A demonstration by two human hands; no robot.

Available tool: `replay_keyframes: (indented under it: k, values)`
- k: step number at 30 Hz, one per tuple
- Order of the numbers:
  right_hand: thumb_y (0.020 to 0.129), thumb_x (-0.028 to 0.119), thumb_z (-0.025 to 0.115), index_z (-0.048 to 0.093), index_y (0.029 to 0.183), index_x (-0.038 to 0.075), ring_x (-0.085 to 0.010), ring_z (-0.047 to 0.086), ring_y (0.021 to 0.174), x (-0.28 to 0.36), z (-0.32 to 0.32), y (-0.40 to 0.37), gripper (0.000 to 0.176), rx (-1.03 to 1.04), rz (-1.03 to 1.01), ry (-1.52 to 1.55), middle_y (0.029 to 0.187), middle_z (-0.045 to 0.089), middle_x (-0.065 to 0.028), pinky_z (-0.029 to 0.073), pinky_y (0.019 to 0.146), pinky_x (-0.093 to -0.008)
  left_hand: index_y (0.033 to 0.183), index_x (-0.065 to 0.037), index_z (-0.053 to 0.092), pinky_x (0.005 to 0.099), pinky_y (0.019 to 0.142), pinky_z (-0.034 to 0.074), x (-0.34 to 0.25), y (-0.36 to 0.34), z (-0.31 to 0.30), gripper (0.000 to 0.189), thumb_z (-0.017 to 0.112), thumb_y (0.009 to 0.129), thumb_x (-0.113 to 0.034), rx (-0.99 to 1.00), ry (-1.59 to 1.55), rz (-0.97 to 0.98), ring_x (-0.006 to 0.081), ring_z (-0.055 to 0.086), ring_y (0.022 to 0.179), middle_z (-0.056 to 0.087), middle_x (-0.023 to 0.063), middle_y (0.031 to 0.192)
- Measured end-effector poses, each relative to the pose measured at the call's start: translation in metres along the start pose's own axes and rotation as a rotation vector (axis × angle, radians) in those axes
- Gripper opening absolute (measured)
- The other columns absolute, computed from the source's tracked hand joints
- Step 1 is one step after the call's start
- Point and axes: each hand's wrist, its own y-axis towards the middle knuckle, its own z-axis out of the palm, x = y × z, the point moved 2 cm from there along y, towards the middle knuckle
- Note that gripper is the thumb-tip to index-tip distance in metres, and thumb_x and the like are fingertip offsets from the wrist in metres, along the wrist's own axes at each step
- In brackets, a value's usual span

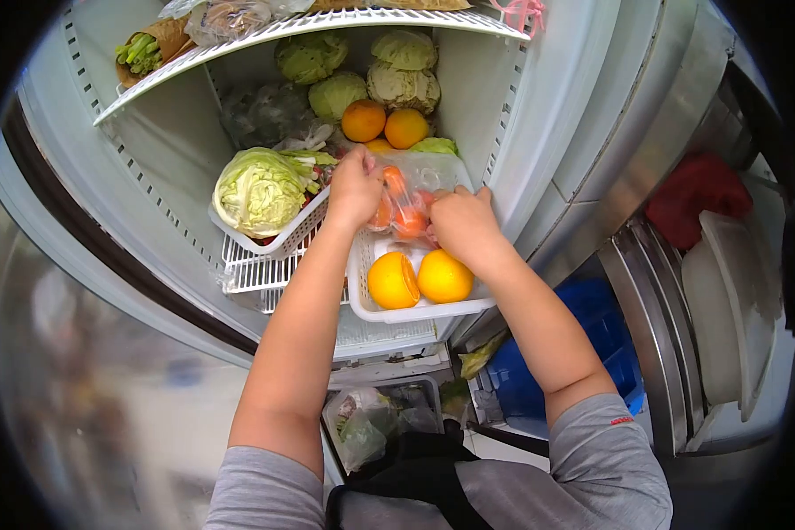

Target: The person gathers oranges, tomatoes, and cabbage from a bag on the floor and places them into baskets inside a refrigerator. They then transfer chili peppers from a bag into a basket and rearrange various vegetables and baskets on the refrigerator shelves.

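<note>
Outstretched, the left hand and right hand grip a clear bag between them

No readable lettering
A small red mark on the grey right sleeve and faint bluish print on a clear bag, far left on the upper shelf, are illegible.

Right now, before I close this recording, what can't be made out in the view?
All in the head view:
Clear bag: folds, glare and hands hide how many orange-red pieces it holds.
Left hand and right hand: some fingertips are hidden behind the hands, so their exact grip is unclear.
Back-left bag: crumpled plastic obscures its contents.
Upper-shelf bag: cut off by the top edge.
Lower-left area: too blurred to identify.
</note>
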Motion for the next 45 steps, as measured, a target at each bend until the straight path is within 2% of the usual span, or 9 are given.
replay_keyframes:
  k: [3,8,17,23,26,31,39,42,45]
  values:
    - [0.077,0.012,0.063,0.068,0.086,0.007,-0.0264,0.066,0.086,-0.006,0.005,0.001,0.012,-0.039,-0.066,0.113,0.088,0.068,-0.0090,0.043,0.079,-0.0523,0.093,0.001,0.053,0.0401,0.081,0.046,-0.011,-0.003,-0.002,0.022,0.065,0.080,-0.010,0.005,-0.101,-0.020,0.0373,0.057,0.088,0.059,0.0202,0.092]
    - [0.080,0.010,0.062,0.061,0.084,0.004,-0.0372,0.061,0.079,-0.019,-0.011,0.003,0.007,-0.371,-0.033,0.611,0.082,0.062,-0.0152,0.047,0.068,-0.0471,0.103,-0.001,0.054,0.0375,0.080,0.047,0.004,0.000,0.005,0.026,0.061,0.078,-0.005,0.021,0.074,0.125,0.0323,0.059,0.086,0.060,0.0161,0.092]
    - [0.087,0.010,0.062,0.064,0.087,0.001,-0.0362,0.060,0.075,-0.022,-0.057,0.009,0.009,-0.730,0.050,0.584,0.078,0.063,-0.0176,0.048,0.067,-0.0407,0.106,-0.001,0.060,0.0407,0.088,0.047,-0.009,0.004,0.009,0.030,0.059,0.081,-0.017,0.117,0.004,-0.062,0.0331,0.060,0.101,0.063,0.0184,0.106]
    - [0.092,0.016,0.059,0.065,0.089,-0.001,-0.0341,0.065,0.069,-0.027,-0.050,0.042,0.019,-0.618,0.220,0.698,0.078,0.066,-0.0207,0.049,0.063,-0.0404,0.102,-0.006,0.062,0.0318,0.075,0.048,-0.020,-0.003,0.003,0.054,0.066,0.084,-0.056,0.501,-0.230,-0.125,0.0198,0.061,0.082,0.063,0.0090,0.095]
    - [0.092,0.016,0.058,0.064,0.089,-0.002,-0.0416,0.064,0.079,-0.026,-0.044,0.048,0.019,-0.712,0.243,0.642,0.083,0.067,-0.0226,0.050,0.070,-0.0464,0.102,-0.007,0.062,0.0313,0.074,0.048,-0.014,-0.008,0.002,0.050,0.075,0.078,-0.049,0.349,-0.163,0.117,0.0183,0.061,0.079,0.064,0.0062,0.088]
    - [0.092,0.017,0.059,0.062,0.096,-0.003,-0.0416,0.063,0.083,-0.011,-0.061,0.041,0.021,-0.548,0.173,0.696,0.088,0.066,-0.0236,0.050,0.073,-0.0456,0.092,-0.003,0.066,0.0279,0.067,0.047,-0.009,-0.004,0.000,0.017,0.071,0.086,-0.017,0.394,-0.324,-0.031,0.0128,0.056,0.070,0.063,0.0042,0.076]
    - [0.088,0.018,0.066,0.061,0.101,-0.002,-0.0383,0.061,0.093,-0.025,0.003,0.045,0.024,-0.488,0.206,0.706,0.103,0.062,-0.0223,0.050,0.079,-0.0417,0.098,-0.001,0.066,0.0294,0.069,0.047,0.003,0.001,0.008,0.018,0.059,0.095,-0.017,0.278,-0.434,-0.014,0.0128,0.055,0.070,0.065,0.0061,0.079]
    - [0.091,0.015,0.064,0.062,0.095,-0.003,-0.0245,0.060,0.080,-0.032,0.007,0.051,0.018,-0.700,0.184,0.668,0.085,0.063,-0.0145,0.049,0.076,-0.0361,0.097,-0.002,0.064,0.0274,0.070,0.045,-0.002,-0.002,0.004,0.019,0.057,0.097,-0.020,0.286,-0.452,0.035,0.0102,0.052,0.072,0.062,0.0023,0.079]
    - [0.091,0.017,0.062,0.060,0.098,0.001,-0.0300,0.062,0.083,-0.029,0.003,0.050,0.018,-0.317,0.201,0.979,0.093,0.065,-0.0171,0.049,0.076,-0.0371,0.092,-0.003,0.061,0.0255,0.068,0.043,-0.004,-0.003,0.001,0.022,0.056,0.098,-0.024,0.299,-0.488,0.021,0.0079,0.047,0.072,0.055,-0.0024,0.075]
